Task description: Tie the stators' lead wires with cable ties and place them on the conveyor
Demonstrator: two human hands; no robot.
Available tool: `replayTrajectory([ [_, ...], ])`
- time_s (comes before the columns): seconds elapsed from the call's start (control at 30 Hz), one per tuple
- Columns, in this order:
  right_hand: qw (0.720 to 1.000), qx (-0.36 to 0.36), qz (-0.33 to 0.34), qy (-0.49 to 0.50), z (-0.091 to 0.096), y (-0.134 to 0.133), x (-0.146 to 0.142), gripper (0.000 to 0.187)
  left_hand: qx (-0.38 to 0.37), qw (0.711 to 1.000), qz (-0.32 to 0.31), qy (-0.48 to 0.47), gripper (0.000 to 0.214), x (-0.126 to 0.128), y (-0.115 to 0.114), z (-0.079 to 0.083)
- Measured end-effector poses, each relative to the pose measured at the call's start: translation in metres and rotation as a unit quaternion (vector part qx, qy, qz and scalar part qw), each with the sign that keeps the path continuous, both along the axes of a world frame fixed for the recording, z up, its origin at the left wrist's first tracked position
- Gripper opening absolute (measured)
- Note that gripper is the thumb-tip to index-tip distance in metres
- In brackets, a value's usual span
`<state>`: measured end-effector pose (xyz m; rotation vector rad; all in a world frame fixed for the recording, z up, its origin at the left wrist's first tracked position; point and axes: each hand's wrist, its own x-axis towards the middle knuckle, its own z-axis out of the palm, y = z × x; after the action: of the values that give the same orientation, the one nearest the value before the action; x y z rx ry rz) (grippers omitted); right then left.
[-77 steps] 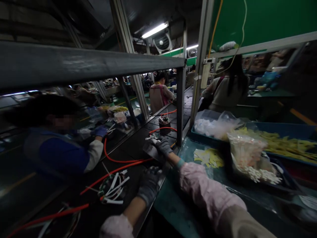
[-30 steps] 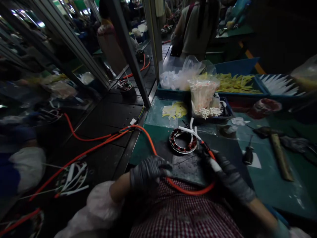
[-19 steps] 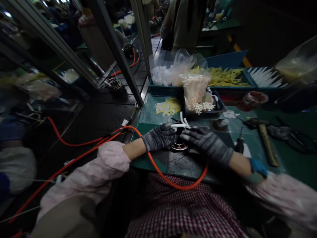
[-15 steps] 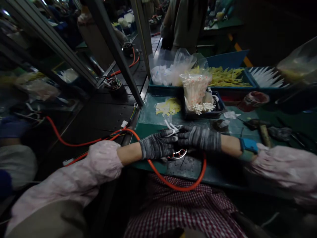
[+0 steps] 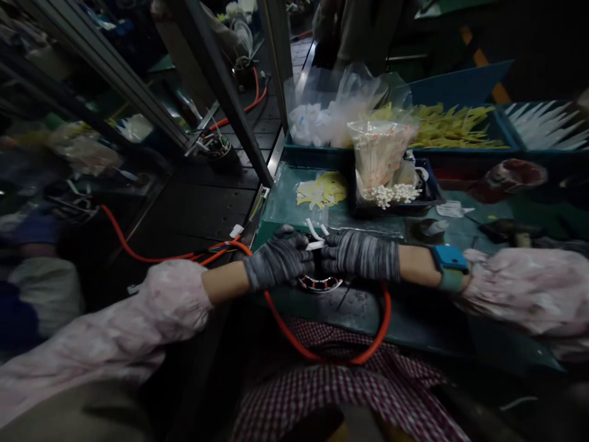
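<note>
The black slatted line (image 5: 197, 205) is running along to the left of the wound ring (image 5: 321, 284), and the green bench (image 5: 276, 190) is spreading out under and around that ring. A dark metal post (image 5: 230, 98) is leaning across my view, beyond the ring and to its left. Blue trays (image 5: 317, 156) are standing in a row at the far side of the ring, and toward the right they're holding yellow strips (image 5: 453, 129) and white pointed pieces (image 5: 547, 126). My checked apron (image 5: 317, 399) is filling the near side of the ring. An orange tube (image 5: 285, 328) is looping down toward me on that same side, passing behind my left wrist and rising to my right glove, where its end is hiding.

A bag of white-tipped sticks (image 5: 377, 159) is sitting beyond the ring, slightly right. My left hand (image 5: 278, 261) and right hand (image 5: 361, 255) are facing each other over the ring's far part, gloved, fingers bent and fingertips near each other. Yellow scraps (image 5: 322, 189) are lying straight beyond the ring. White sleeves (image 5: 314, 232) are poking up between my fingertips, just past the ring; I'm touching them or nearly so, but I cannot tell whether either hand is gripping.
</note>
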<state>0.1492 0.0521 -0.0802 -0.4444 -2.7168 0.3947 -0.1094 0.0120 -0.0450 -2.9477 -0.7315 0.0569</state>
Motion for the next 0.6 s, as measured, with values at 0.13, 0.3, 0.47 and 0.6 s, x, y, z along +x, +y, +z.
replayTrajectory([
  [0.13, 0.990, 0.136, 0.038, -0.014, 0.005, -0.020, 0.027, 0.010, 0.054, 0.995, -0.003, -0.082, 0.027, -0.035, -0.012, -0.016],
  [0.3, 0.947, 0.205, -0.233, 0.079, -0.018, -0.083, 0.049, 0.029, 0.039, 0.984, -0.028, -0.171, 0.027, -0.039, -0.004, -0.008],
  [0.47, 0.863, 0.128, -0.484, 0.072, -0.042, -0.139, 0.061, 0.030, -0.098, 0.976, 0.108, -0.161, 0.096, 0.034, 0.019, 0.018],
  [0.6, 0.864, 0.126, -0.486, 0.047, -0.029, -0.140, 0.078, 0.016, -0.230, 0.965, 0.111, -0.057, 0.059, 0.089, 0.039, 0.025],
])
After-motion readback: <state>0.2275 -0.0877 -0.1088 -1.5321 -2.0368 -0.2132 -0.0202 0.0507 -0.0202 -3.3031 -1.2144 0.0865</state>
